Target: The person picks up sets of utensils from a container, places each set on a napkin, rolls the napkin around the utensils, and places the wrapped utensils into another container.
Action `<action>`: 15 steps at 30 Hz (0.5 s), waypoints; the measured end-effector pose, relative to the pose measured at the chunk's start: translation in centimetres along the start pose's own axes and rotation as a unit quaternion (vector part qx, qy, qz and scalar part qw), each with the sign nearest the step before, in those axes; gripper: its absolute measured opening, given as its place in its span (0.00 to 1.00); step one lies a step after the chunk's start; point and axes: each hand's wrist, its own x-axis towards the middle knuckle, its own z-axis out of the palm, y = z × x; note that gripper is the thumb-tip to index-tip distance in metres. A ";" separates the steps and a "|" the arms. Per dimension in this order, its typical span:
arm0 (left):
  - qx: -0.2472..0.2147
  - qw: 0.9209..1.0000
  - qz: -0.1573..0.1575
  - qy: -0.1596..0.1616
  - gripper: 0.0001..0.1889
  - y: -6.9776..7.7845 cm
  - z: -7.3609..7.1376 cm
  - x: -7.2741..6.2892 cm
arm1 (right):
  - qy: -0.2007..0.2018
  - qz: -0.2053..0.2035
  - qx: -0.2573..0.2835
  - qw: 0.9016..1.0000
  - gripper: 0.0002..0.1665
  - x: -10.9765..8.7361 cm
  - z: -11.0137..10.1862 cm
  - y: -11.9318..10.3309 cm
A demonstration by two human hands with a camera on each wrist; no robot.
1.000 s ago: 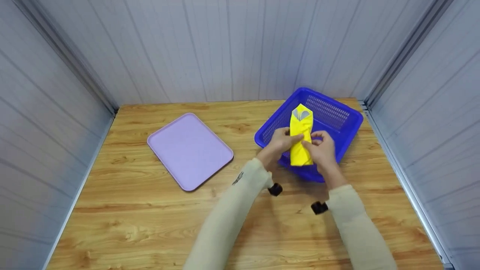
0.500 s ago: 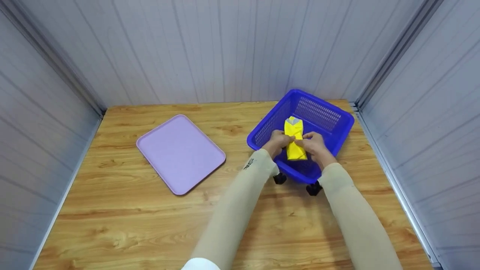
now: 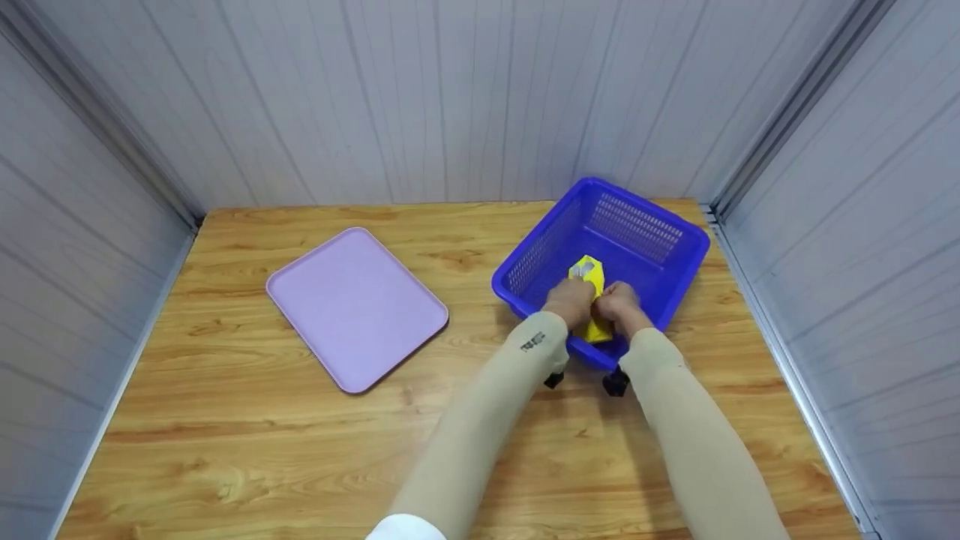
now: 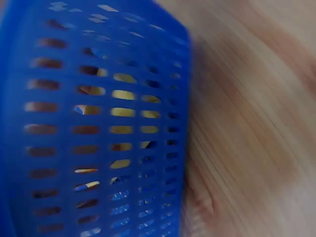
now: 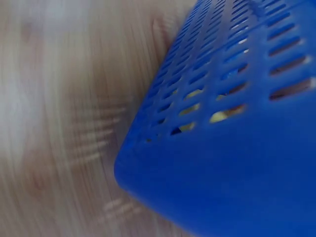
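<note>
Both hands are down inside the blue plastic basket (image 3: 645,225), near its front corner. Between them lies a soft yellow folded item (image 3: 598,328), long and narrow, with grey patches at its far end. My left hand (image 3: 571,300) grips its left side with curled fingers, covering its middle. From the other side, my right hand (image 3: 619,304) pinches its edge. Fingertips of both hands are largely hidden. In the left wrist view, bits of yellow show through the slots of the basket wall (image 4: 103,143). The right wrist view shows the basket's outer corner (image 5: 222,182) with yellow behind its slots.
A flat lilac tray (image 3: 356,311) lies on the wooden table (image 3: 300,450), left of the basket. Pale panel walls (image 3: 480,97) enclose the table at the back and both sides. The basket stands close to the back right.
Both hands have lowered the yellow item deeper into the basket, toward its front corner. My left hand now covers more of it. The head view has shifted slightly.
</note>
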 end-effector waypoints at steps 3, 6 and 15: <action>0.042 0.998 0.055 -0.002 0.05 0.3 0.4 0.0 | -0.002 0.008 -0.016 1.000 0.10 0.0 -0.1 0.1; 0.038 0.996 0.075 -0.003 0.04 0.2 0.5 0.0 | -0.023 0.035 -0.015 0.999 0.07 -0.1 -0.2 0.1; 0.035 0.995 0.096 0.000 0.06 0.2 0.4 0.1 | -0.083 0.081 0.019 0.993 0.21 -0.2 -0.9 0.0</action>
